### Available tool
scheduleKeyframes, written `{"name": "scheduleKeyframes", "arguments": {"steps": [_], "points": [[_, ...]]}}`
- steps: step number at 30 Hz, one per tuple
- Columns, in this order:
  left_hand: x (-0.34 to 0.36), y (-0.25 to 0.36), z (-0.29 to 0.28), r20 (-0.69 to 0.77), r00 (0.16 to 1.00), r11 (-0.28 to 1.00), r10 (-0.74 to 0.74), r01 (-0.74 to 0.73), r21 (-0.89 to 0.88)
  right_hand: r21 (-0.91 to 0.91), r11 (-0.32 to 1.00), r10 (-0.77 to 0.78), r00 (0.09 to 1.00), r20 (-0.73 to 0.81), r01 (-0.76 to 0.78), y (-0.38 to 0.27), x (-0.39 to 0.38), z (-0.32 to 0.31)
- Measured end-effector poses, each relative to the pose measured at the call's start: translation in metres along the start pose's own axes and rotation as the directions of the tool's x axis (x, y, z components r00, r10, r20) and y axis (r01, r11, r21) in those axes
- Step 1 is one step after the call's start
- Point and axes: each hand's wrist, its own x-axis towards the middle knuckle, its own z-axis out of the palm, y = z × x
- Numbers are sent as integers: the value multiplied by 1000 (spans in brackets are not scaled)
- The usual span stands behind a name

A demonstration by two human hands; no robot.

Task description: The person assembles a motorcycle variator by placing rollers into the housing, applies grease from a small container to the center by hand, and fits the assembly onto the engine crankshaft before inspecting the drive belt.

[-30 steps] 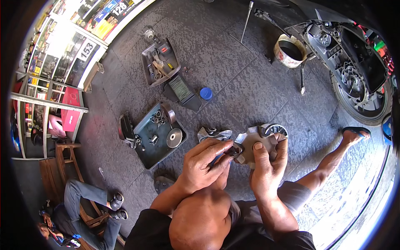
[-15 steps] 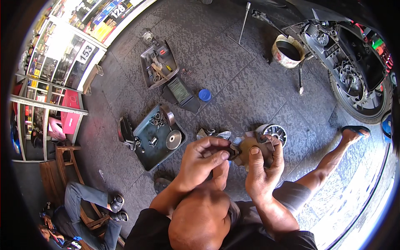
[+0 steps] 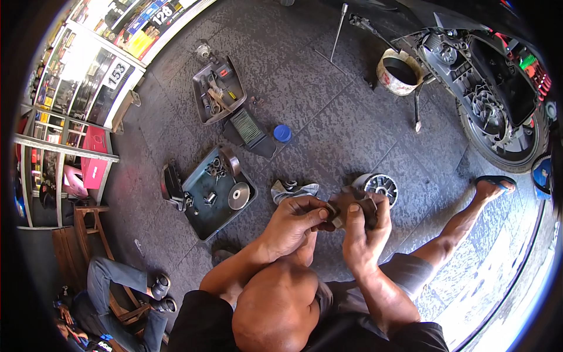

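Note:
Both hands meet above the floor in front of me. My right hand (image 3: 365,243) grips a flat metal plate with lobed edges (image 3: 368,212), thumb on top and fingers round the far edge. It looks like a scooter variator's ramp plate. My left hand (image 3: 287,229) pinches a small dark piece (image 3: 332,212) at the plate's left edge; fingers partly hide it, and I cannot tell whether it is joined to the plate. Just beyond the plate, a round finned metal part (image 3: 384,186) lies on the floor, beside a crumpled rag (image 3: 291,190).
A parts tray (image 3: 198,227) holds metal rings and small pieces. Farther off lie a tool bin (image 3: 198,97), an air filter (image 3: 249,128) and a blue cap (image 3: 282,133). An opened scooter (image 3: 469,76) stands far right near a round tub (image 3: 384,79). Someone sits lower left.
The plate has tilted from showing its broad face to a more edge-on, darker view. Both hands keep their hold, and the whole view has shifted slightly.

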Motion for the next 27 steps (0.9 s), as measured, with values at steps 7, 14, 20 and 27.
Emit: {"name": "scheduleKeyframes", "arguments": {"steps": [7, 14, 20, 27], "points": [[3, 3, -3, -43, 997, 988, 65, -58, 141, 248, 957, 176, 980, -92, -149, 14, 8, 8], [11, 2, -4, -16, 998, 980, 68, -64, 187, 198, 972, 154, 981, -116, -129, 15, 9, 9], [5, 1, -23, -46, 999, 996, -11, 15, 89, 136, 978, 181, 971, -156, -160, 30, 5, 21], [10, -10, -47, -45, 999, 987, -26, 32, 156, 251, 882, 427, 902, -64, -400, 49, 21, 16]]}}
